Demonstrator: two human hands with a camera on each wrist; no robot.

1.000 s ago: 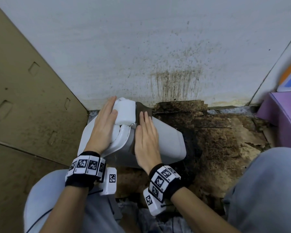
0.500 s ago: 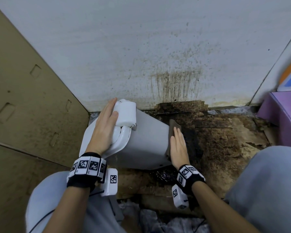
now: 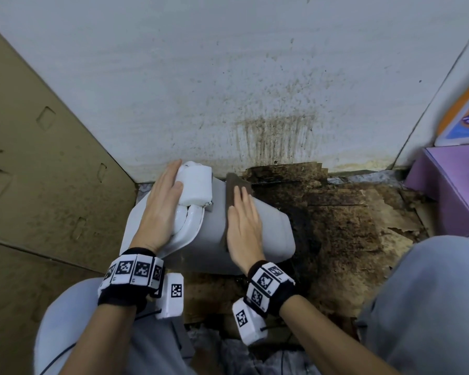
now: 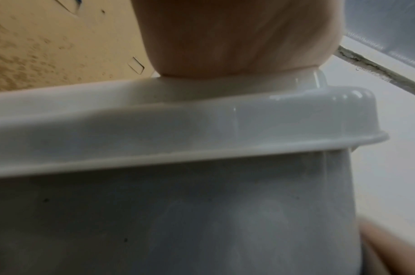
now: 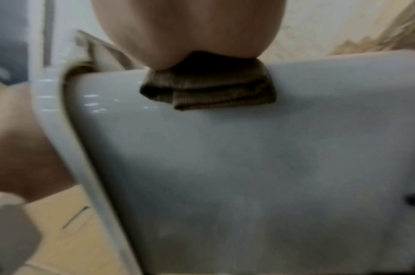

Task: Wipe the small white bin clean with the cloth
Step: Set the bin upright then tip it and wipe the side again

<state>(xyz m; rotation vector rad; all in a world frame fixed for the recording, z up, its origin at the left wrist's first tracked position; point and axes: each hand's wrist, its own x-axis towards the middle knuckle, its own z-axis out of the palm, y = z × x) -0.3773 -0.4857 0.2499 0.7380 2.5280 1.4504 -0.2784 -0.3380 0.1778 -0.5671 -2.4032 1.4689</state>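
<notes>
- Small white bin [image 3: 255, 228] lies tipped on its side on the stained floor [image 3: 344, 239], close to the base of the spattered white wall [image 3: 228, 77]; its lidded top points toward the brown cardboard panel [image 3: 38, 171] on the left, its bottom toward the right
- lid [image 3: 173, 236] is on the bin; the lid's raised white block [image 3: 195, 185] sits at the upper edge, next to the wall
- left hand [image 3: 160, 209] rests flat on the lid with fingers straight and together, fingertips beside the white block; in the left wrist view the palm presses on the lid's rim [image 4: 202, 130]
- right hand [image 3: 244, 228] lies flat on the bin's grey-white side, fingers extended and close together, pressing the folded brown cloth [image 3: 234, 185] against it; it does not curl around the cloth
- cloth [image 5: 209, 91] shows in the right wrist view as a folded olive-brown pad under the palm, touching the bin's side
- both hands are apart, one on the lid, one on the body
- purple box [image 3: 450, 190] stands at the right, well apart from the bin
- grey-trousered knees [image 3: 431, 307] frame the scene below
</notes>
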